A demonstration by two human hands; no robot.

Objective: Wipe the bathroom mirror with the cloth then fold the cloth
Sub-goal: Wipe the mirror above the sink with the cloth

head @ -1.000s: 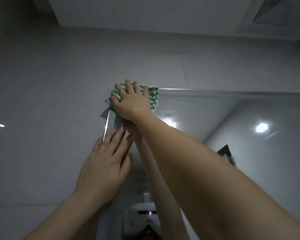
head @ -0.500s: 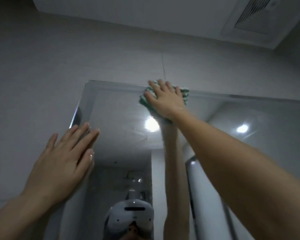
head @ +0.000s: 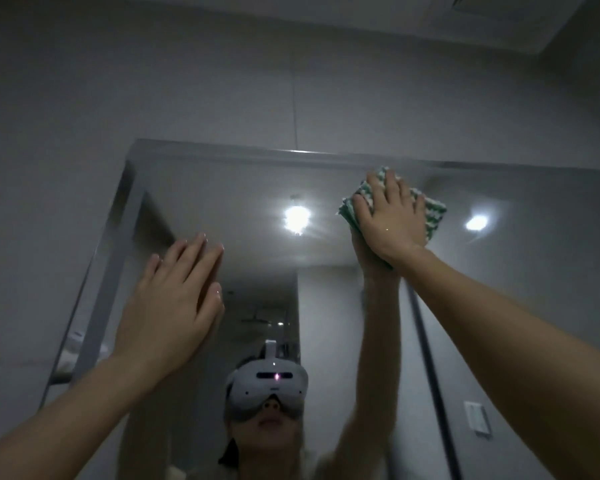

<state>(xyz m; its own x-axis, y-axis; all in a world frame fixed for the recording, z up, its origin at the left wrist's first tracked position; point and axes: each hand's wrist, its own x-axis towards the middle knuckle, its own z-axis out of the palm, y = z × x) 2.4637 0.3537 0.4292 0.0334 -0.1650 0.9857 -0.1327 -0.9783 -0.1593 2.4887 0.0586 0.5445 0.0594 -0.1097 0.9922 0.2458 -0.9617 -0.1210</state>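
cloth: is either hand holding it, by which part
Not gripped: the right hand presses the cloth flat on the mirror, palm over its middle. The left hand holds nothing.

Nothing here can be read as text, brand, number or sign. The white headset [head: 266, 382], seen reflected in the mirror [head: 222, 188], has a small dark mark on its front just below the red light, but it is too small and blurred to make out. To the right of the headset, a pale plate [head: 477, 418] on the reflected wall has no legible marking. Above and to the right of the headset, the green-and-white cloth [head: 433, 216] bears only its pattern.
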